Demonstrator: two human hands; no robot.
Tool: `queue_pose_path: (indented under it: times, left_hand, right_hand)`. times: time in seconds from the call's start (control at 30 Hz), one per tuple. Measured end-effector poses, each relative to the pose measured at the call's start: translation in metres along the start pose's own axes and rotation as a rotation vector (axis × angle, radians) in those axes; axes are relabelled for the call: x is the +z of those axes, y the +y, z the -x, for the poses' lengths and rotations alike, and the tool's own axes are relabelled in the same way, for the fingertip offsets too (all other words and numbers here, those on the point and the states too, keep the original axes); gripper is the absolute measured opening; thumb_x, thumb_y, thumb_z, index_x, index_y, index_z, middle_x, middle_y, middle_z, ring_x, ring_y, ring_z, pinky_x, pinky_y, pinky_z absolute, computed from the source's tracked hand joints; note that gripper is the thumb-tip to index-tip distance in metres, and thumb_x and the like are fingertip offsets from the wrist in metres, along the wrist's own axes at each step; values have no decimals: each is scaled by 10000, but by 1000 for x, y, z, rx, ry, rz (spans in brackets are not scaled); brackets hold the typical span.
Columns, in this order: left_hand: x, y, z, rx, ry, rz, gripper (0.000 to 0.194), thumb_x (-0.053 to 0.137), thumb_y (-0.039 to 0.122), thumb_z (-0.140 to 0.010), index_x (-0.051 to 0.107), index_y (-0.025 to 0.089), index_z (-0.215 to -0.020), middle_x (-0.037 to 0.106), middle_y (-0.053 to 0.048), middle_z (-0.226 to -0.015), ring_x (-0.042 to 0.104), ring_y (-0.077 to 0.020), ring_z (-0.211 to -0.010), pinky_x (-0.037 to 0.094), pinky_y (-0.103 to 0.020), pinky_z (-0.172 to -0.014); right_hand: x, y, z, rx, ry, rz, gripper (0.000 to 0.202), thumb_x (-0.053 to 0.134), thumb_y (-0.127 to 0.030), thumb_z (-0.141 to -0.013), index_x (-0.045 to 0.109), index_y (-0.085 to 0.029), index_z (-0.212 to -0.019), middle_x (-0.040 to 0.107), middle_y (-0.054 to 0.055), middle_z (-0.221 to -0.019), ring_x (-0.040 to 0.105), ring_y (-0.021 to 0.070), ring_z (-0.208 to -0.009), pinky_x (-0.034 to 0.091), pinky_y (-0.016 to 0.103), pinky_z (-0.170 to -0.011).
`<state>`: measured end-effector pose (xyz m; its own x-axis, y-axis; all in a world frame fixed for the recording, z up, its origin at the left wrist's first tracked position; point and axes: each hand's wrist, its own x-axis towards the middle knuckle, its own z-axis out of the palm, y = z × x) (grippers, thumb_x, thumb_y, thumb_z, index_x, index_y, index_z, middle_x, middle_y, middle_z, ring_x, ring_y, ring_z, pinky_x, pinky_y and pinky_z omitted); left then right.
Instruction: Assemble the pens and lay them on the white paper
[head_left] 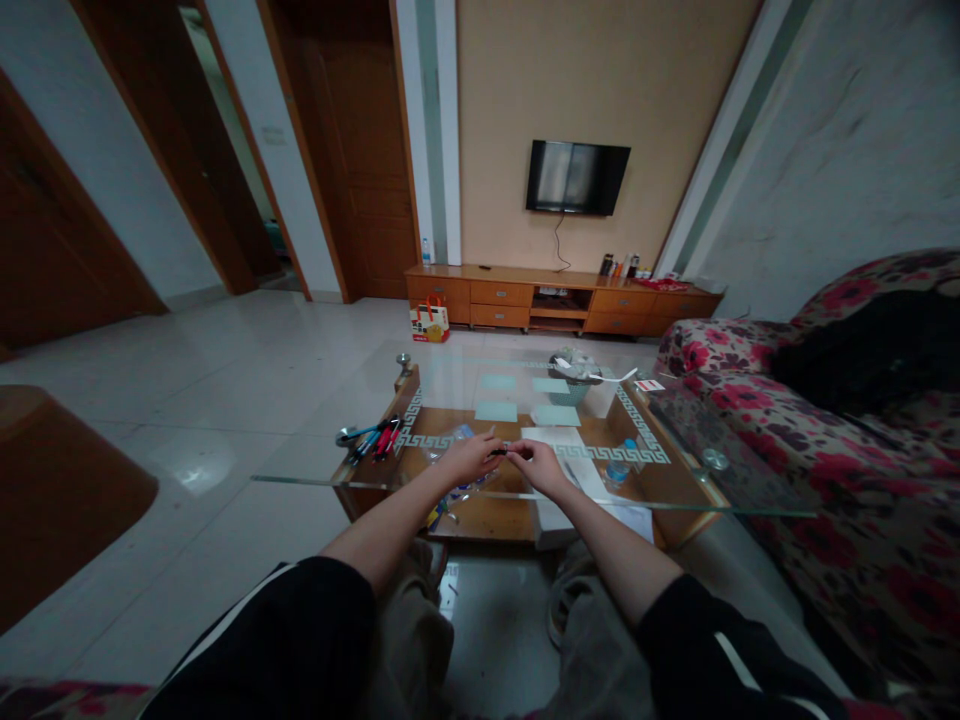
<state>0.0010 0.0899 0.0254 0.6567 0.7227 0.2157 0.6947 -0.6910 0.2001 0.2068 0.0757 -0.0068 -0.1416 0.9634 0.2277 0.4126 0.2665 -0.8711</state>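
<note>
Above the near part of the glass coffee table (315, 481), my two hands meet almost fingertip to fingertip. My left hand (472, 458) is closed on a small dark, thin piece (498, 452), too small to tell its kind. From the other side my right hand (543, 468) pinches at the end of the same piece. To the left of my hands, a bunch of pens (375, 440) with blue, black and red barrels lies on the glass. Clear plastic packaging (459, 440) lies just beyond and under my left forearm.
A water bottle (621, 465) and white sheets (553, 437) are right of my hands. Farther back sits a bowl (576, 368) with crumpled plastic. A flowered sofa (757, 400) flanks the table's right side; a brown rounded seat (67, 490) stands left.
</note>
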Motion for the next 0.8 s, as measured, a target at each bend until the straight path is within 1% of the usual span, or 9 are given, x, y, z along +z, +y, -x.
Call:
queue_pose_path:
  times: [0.1, 0.2, 0.4, 0.57, 0.67, 0.73, 0.8]
  left_hand:
    - [-1, 1, 0, 3, -1, 6, 258, 497, 378, -973, 645, 249, -1141, 636, -57, -1061, 632, -187, -922, 493, -273, -786]
    - [-2, 1, -1, 6, -1, 15, 243, 500, 368, -972, 654, 241, -1111, 638, -60, -1040, 632, -186, -920, 494, -274, -792]
    - [-3, 4, -1, 30, 9, 27, 254, 501, 371, -978, 651, 253, -1145, 636, -56, -1061, 635, -181, -930, 495, -272, -795]
    - [-3, 5, -1, 41, 3, 6, 253, 496, 384, -981, 646, 260, -1143, 628, -49, -1050, 634, -181, -928, 494, -269, -789]
    - [-3, 5, -1, 28, 11, -13, 256, 474, 384, -990, 642, 254, -1132, 626, -51, -1048, 635, -184, -929, 495, -274, -796]
    - [-3, 4, 0, 4, 13, -28, 257, 469, 389, -990, 641, 248, -1119, 627, -55, -1061, 636, -187, -929, 498, -276, -790]
    - [-3, 4, 0, -20, 14, -38, 258, 467, 396, -989, 641, 243, -1104, 626, -59, -1075, 637, -188, -925, 500, -277, -779]
  right_hand:
    - [0, -1, 0, -12, -2, 40, 232, 644, -373, -835, 746, -171, -887, 760, 71, -862, 683, 204, -788, 519, 306, -738]
    - [-1, -2, 1, -23, 2, 116, 272, 599, -408, -868, 744, -180, -833, 746, 49, -792, 663, 195, -744, 490, 284, -702]
    - [-4, -6, 2, -30, -25, 189, 462, 470, -486, -949, 705, -182, -692, 696, 34, -651, 627, 179, -642, 421, 246, -595]
    - [-5, -9, 4, -15, -43, 164, 559, 354, -516, -992, 689, -190, -685, 682, 42, -646, 637, 192, -653, 438, 263, -630]
    - [-4, -10, 4, 3, 3, 146, 471, 386, -483, -982, 693, -189, -779, 689, 42, -704, 642, 197, -700, 459, 280, -678]
    - [-3, -9, 3, 2, 38, 129, 337, 461, -432, -952, 683, -193, -868, 699, 34, -784, 642, 193, -748, 473, 288, -716]
    - [-2, -8, 2, -10, 63, 129, 208, 541, -364, -903, 668, -200, -918, 699, 31, -867, 640, 190, -809, 479, 296, -760]
